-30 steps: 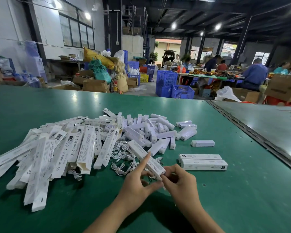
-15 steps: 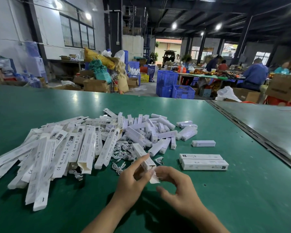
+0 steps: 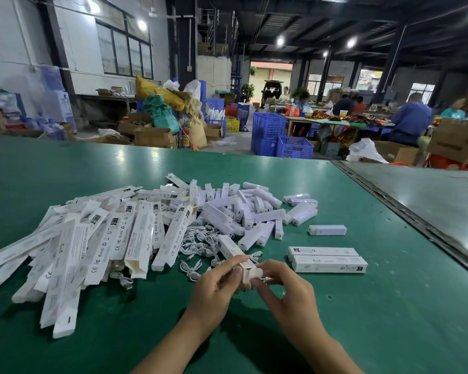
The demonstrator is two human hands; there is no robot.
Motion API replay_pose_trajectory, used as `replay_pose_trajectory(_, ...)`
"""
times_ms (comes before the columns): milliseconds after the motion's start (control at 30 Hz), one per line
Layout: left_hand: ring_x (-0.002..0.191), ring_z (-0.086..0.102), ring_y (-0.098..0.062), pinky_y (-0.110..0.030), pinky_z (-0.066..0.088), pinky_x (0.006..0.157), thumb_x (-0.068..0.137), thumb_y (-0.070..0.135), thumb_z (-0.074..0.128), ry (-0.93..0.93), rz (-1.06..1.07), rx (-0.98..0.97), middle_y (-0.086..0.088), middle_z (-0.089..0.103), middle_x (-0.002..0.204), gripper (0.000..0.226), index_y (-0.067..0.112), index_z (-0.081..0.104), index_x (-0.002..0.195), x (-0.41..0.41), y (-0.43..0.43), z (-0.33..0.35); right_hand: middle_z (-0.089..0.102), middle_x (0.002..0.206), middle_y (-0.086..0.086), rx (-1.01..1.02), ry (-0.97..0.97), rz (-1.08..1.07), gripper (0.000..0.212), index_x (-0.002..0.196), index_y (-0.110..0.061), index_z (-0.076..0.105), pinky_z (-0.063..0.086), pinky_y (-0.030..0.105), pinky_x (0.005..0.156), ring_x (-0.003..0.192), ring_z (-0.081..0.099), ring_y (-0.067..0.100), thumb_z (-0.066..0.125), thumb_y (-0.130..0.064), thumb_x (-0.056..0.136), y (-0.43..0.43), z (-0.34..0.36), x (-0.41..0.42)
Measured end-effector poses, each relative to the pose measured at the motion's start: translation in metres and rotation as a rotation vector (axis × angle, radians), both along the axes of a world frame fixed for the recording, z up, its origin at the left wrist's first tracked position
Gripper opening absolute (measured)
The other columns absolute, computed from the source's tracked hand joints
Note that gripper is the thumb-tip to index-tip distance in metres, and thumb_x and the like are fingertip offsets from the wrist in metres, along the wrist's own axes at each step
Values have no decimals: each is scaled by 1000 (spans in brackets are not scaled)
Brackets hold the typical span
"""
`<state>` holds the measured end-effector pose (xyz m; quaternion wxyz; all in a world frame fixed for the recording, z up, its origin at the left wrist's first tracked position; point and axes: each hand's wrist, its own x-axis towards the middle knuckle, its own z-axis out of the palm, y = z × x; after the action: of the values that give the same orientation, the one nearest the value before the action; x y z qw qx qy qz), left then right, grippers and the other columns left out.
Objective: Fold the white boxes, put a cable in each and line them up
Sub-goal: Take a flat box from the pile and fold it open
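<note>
White box (image 3: 234, 251) nearer vs 0.5 s ago, L hand (image 3: 214, 287) grip clamped round it, R hand (image 3: 287, 290) grip now pinching its end flap, green desk (image 3: 389, 319), warehouse rm w/ blue crates (image 3: 281, 141)

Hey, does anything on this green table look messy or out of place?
Nothing damaged. The white cables lie in a loose tangle beside the sprawled flat boxes, and one short white piece sits alone, apart from its heap. The two finished boxes lie neatly side by side. The left hand and right hand hold another box.

Box pile (image 3: 114, 238) left, open tabletop (image 3: 389, 319) right
</note>
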<state>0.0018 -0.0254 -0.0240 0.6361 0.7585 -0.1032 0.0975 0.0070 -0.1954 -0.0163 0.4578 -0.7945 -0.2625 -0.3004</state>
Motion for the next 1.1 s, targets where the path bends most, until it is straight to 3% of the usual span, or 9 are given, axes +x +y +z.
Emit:
replay_pose_trajectory(167,86,70,-10,-22,52,81,89,51,53,-8,-11,-7,5,75,85,29,57,63,116,2,0,-3,73,90,-11,-36,-100,-36,11,90,-15,73,53,14,68,73,66,-3,73,-20,80,0,0,2)
replay_pose_trajectory(333,88,71,-11,-23,54,82,93,49,57,-14,-14,-16,1,76,87,22,52,66,113,2,1,-4,73,95,-7,-68,-103,-16,8,88,-11,75,53,14,77,87,67,-5,75,-9,80,-2,0,4)
replay_pose_trajectory(567,88,72,-9,-17,52,81,98,29,57,-26,-20,29,6,76,93,27,47,63,118,0,0,-1,71,106,-9,-61,-70,44,6,88,-11,73,54,18,79,95,67,-3,73,-7,83,-5,1,5)
replay_pose_trajectory(667,88,70,-7,-21,53,83,91,54,60,-33,-39,55,6,76,96,26,59,62,116,-1,0,-1,71,106,-10,-55,-70,58,4,88,-11,72,53,16,80,95,66,-4,71,-9,84,-5,1,4)
replay_pose_trajectory(733,87,66,-7,-29,54,86,78,73,61,-34,-63,87,-1,73,92,40,69,54,118,-1,1,-2,71,105,-9,-51,-83,58,4,87,-10,72,52,15,80,92,67,-5,70,-12,84,-4,1,3)
replay_pose_trajectory(833,90,61,6,-19,51,90,73,77,64,-75,-70,114,13,68,92,50,73,48,120,-1,1,-4,71,103,-8,-51,-97,73,6,87,-10,73,53,16,80,92,67,-3,70,-14,84,-4,2,3)
replay_pose_trajectory(967,96,57,5,-21,49,90,80,71,61,-94,-64,179,13,65,102,47,66,48,124,-2,-2,0,71,99,-9,-15,-57,72,5,87,-13,73,56,20,74,87,68,0,70,-13,83,-6,1,3)
replay_pose_trajectory(1067,106,60,13,-6,44,87,89,56,63,-97,-58,169,20,69,113,41,52,52,128,-4,-3,4,72,91,-15,121,90,85,7,89,-26,68,55,18,73,83,70,3,72,-22,85,-2,4,-2)
replay_pose_trajectory(1100,106,59,16,-3,42,86,89,53,62,-100,-56,165,26,69,108,40,49,53,128,-5,-3,5,72,90,-16,163,139,90,11,91,-29,65,54,17,74,82,70,4,72,-25,82,-1,5,-3)
